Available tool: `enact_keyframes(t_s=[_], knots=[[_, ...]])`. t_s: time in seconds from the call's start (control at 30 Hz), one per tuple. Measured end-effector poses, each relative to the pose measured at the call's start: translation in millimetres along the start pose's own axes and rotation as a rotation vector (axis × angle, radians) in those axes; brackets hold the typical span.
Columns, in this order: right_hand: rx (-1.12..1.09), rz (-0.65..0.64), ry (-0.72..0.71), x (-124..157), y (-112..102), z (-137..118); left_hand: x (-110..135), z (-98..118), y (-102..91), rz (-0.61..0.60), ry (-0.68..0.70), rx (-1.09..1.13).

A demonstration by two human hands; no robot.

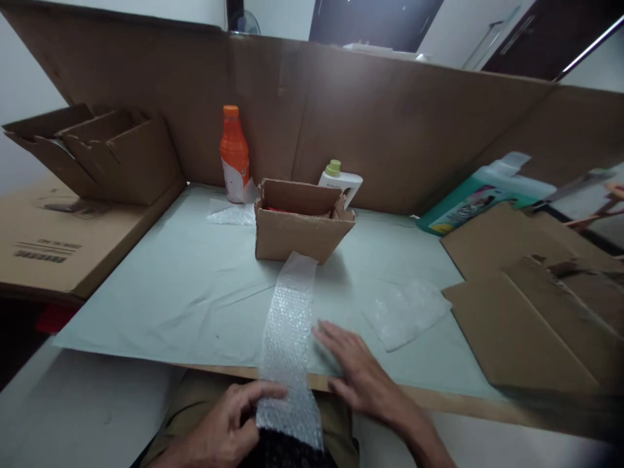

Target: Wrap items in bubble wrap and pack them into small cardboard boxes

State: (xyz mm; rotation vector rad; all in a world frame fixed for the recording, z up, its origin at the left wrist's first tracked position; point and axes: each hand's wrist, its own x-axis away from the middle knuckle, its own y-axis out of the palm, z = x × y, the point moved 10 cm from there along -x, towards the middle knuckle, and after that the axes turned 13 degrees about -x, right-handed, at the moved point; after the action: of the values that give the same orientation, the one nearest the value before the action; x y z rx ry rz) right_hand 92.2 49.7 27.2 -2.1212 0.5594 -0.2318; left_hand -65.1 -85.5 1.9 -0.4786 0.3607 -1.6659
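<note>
A long strip of bubble wrap (290,325) runs from the front of a small open cardboard box (297,237) toward me and hangs over the table's near edge. At the strip's left side, close to its lower end, my left hand (227,419) is closed on it, the index finger lying across the top. My right hand (358,370) rests with fingers stretched out beside the strip's right edge, holding nothing. Something red shows inside the box, mostly hidden by its front wall. Beneath the strip's end there is a dark textured patch over my lap.
Behind the box stand an orange-capped bottle (234,153) and a white bottle (341,179). Another piece of bubble wrap (407,312) lies to the right. A jug of green liquid (480,192) leans near folded cardboard (531,325). Open boxes (131,162) sit at left; a cardboard wall (390,123) closes the back.
</note>
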Motion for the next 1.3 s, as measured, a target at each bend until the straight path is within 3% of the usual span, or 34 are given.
enact_keyframes(t_s=[0.1,0.23,0.33,0.4,0.53,0.63,0.73,0.8,0.93,1.07,1.2,1.3], knots=[[-0.162,-0.098,0.001,26,42,-34,-7,22,-11.6,0.166,0.161,-0.334],[-0.361,0.19,0.006,20,58,-48,4,40,-27.1,0.423,0.256,-0.695],[-0.537,0.324,0.084,18,57,-39,11,45,-35.8,0.518,0.26,-0.664],[-0.627,0.326,0.136,18,58,-35,7,39,-36.8,0.496,0.196,-0.536],[-0.672,0.373,0.25,22,59,-23,-19,0,-25.5,0.368,-0.073,-0.219],[-0.559,0.559,0.273,33,49,-14,-35,-21,-20.2,0.361,-0.213,-0.176],[-0.286,0.746,0.169,51,32,-26,-43,-32,-19.2,0.357,-0.297,-0.261],[-0.145,0.704,0.042,51,32,-45,-46,-35,-18.0,0.338,-0.323,-0.309],[0.013,0.467,-0.085,31,56,-66,-45,-37,-17.8,0.343,-0.319,-0.358],[0.015,0.459,-0.124,13,63,-64,-40,-36,-23.4,0.395,-0.273,-0.417],[-0.081,0.446,-0.131,6,59,-57,-24,-11,-37.6,0.506,-0.006,-0.446],[-0.204,0.422,-0.096,2,53,-50,-13,10,-30.7,0.438,0.229,-0.532]])
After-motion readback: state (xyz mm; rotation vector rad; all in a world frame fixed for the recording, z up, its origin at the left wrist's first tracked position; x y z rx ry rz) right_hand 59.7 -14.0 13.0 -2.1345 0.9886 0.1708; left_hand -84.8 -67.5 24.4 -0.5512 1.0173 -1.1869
